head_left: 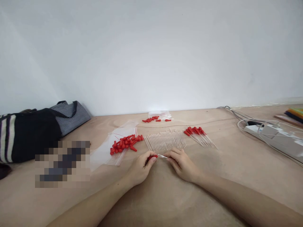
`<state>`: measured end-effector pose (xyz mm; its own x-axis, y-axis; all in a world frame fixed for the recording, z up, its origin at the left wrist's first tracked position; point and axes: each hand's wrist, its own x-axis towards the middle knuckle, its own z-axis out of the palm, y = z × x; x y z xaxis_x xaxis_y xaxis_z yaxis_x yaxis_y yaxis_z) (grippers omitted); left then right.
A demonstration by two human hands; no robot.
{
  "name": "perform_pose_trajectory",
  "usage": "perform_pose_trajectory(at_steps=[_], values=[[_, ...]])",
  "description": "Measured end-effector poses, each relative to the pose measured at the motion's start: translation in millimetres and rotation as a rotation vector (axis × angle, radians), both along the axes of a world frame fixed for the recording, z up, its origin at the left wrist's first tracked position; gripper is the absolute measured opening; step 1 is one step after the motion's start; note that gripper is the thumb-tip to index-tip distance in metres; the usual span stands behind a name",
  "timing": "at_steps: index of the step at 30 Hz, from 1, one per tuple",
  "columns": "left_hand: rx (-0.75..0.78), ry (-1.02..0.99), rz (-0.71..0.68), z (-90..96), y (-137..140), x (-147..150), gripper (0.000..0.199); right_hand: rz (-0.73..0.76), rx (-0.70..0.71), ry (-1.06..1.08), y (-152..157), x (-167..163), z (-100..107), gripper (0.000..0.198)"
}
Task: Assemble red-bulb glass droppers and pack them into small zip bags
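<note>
Where the bench (151, 211) runs toward its back left corner, a black bag (35, 132) with white bands lies beside finely striped cloth (71, 121). Just in front, a pixelated patch hides something dark. Next comes a clear plastic bag (100, 156), lying flat, with a heap of red bulbs (121, 144) on its right part. The left hand (140, 165), nearer the front edge, has its grip clamped on a red bulb (153, 157). Near the back edge, a smaller cluster of bulbs (149, 119) lies by a small clear bag (155, 113). From the held bulb a clear tube (162, 156) reaches rightward; how far it sits inside, I cannot tell. Beyond it spreads a row of loose tubes (163, 140). The right hand (183, 165) pinches the tube's other end, fingertips together on it. Behind that hand lie several tubes with red bulbs fitted (195, 130), slanting side by side. Toward the right edge sits a white power strip (290, 146) with cables (233, 111); farther right, a colourful stack (295, 115) lies near the back corner.
</note>
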<state>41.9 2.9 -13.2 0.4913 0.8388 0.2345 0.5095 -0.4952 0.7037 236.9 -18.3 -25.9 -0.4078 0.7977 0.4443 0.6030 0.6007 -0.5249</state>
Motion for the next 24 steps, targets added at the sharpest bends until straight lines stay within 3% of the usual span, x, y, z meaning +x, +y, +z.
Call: perform_pose_trajectory(at_steps=[7,16,24], values=[[0.001,0.001,0.031,-1.2,-0.8,1.8,0.018,0.017,0.065,-0.017,-1.5,-2.9,-2.0,0.023],[0.093,0.097,0.047,-0.5,-4.4,2.9,0.017,-0.017,0.269,-0.256,-1.0,-1.2,3.6,0.031],[0.265,0.137,0.021,-0.3,-9.6,6.7,0.011,0.013,0.200,-0.281,-3.2,-0.5,10.0,0.030]])
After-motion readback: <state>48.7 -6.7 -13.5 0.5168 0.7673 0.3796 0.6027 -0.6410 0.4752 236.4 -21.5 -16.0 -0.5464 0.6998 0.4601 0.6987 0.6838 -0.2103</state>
